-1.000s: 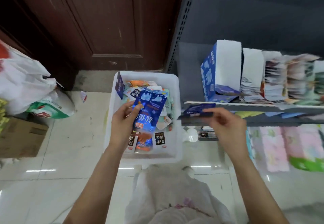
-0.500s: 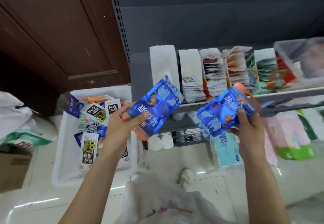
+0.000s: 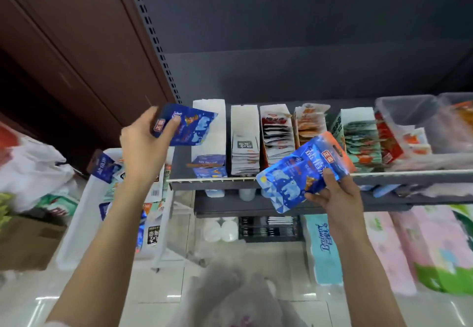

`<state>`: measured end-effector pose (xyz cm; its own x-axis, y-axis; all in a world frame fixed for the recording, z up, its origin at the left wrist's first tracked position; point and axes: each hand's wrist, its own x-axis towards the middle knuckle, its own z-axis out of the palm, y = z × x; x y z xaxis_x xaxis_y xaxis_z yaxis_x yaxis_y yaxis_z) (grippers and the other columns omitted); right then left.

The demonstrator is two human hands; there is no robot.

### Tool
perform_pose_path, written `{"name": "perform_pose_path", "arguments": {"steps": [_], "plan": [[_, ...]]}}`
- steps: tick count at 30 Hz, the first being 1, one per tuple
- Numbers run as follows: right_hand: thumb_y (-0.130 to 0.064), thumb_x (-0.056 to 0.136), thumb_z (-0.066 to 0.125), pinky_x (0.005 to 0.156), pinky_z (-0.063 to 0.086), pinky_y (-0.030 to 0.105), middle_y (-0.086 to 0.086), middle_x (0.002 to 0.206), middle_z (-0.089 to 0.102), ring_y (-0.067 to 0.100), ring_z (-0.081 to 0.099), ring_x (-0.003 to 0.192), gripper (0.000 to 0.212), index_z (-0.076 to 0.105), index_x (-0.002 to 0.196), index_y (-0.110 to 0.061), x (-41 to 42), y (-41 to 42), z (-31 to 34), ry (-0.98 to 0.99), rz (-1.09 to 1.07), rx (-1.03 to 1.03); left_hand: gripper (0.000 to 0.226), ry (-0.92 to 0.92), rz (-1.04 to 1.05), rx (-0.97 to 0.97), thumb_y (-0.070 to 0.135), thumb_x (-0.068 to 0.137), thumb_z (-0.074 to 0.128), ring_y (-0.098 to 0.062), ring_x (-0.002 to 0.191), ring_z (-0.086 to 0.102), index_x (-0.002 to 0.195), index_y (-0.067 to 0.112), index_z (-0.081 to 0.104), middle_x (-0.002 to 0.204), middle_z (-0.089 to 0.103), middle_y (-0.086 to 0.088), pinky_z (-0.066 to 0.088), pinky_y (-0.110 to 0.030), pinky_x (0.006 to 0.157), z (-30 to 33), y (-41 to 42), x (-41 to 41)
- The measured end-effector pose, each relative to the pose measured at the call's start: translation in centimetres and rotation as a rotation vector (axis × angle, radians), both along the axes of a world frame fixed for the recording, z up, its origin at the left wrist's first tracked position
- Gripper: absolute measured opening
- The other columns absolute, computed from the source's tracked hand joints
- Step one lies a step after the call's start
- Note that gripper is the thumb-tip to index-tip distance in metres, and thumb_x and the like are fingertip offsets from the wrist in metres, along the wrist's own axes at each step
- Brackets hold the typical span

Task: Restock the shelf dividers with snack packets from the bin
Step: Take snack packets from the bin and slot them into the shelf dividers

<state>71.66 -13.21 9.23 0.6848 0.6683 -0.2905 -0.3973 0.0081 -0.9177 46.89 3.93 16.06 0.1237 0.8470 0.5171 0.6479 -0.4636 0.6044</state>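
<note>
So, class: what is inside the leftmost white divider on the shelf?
The leftmost divider is mostly bare, with one or two blue packets at its front. The left hand and its packet cover its left edge.

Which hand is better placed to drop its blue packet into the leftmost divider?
Left. The left hand holds its blue packet right at the leftmost divider, which holds matching blue packets low at its front. The right hand holds its packet lower, before other dividers.
</note>
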Motion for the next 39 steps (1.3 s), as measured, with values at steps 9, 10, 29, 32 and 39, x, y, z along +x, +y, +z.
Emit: {"name": "perform_pose_path", "arguments": {"steps": [9,10,29,32,39], "plan": [[-0.015,0.099,0.046,0.058,0.058,0.025,0.007,0.099,0.066,0.011,0.070,0.069,0.021,0.052,0.120,-0.015,0.4,2.9,0.9,0.179,-0.053,0.066,0.016,0.552,-0.267,0.113,0.027,0.084,0.062,-0.031,0.068,0.069,0.093,0.021,0.074,0.082,0.074,-0.002,0.048,-0.031,0.052,-4.1,5.0,3.3],[-0.015,0.099,0.046,0.059,0.058,0.026,0.005,0.097,0.066,0.011,0.070,0.070,0.020,0.053,0.119,-0.015,0.4,3.3,0.9,0.194,-0.051,0.075,0.013,0.579,-0.288,0.089,0.024,0.086,0.064,-0.030,0.071,0.069,0.095,0.023,0.074,0.086,0.074,-0.001,0.049,-0.032,0.054,-4.8,5.2,3.2],[-0.018,0.099,0.046,0.084,0.056,0.036,0.004,0.109,0.066,0.016,0.064,0.102,0.021,0.059,0.114,-0.010,-7.9,20.3,-2.5,-0.690,0.558,-0.055,0.034,0.798,-0.581,-0.179,0.035,0.093,0.054,-0.019,0.110,0.059,0.127,0.028,0.057,0.123,0.062,0.007,0.040,-0.031,0.092,-10.7,4.0,-0.5],[-0.013,0.094,0.054,0.084,0.052,0.035,0.003,0.103,0.068,0.022,0.058,0.099,0.020,0.069,0.107,-0.011,-7.6,20.1,-3.9,-1.216,0.641,-0.120,0.028,0.697,-0.564,-0.144,0.022,0.081,0.069,-0.021,0.086,0.067,0.109,0.025,0.068,0.100,0.071,0.005,0.050,-0.032,0.077,-11.2,4.0,-1.1],[-0.011,0.084,0.061,0.084,0.031,0.033,-0.002,0.099,0.071,0.022,0.046,0.102,0.027,0.071,0.107,-0.020,-7.2,18.2,-4.5,-1.763,0.798,-0.300,0.041,0.581,-0.534,-0.141,0.018,0.076,0.071,-0.023,0.090,0.066,0.116,0.020,0.064,0.103,0.070,0.000,0.052,-0.033,0.076,-11.5,3.1,-1.8]]}}
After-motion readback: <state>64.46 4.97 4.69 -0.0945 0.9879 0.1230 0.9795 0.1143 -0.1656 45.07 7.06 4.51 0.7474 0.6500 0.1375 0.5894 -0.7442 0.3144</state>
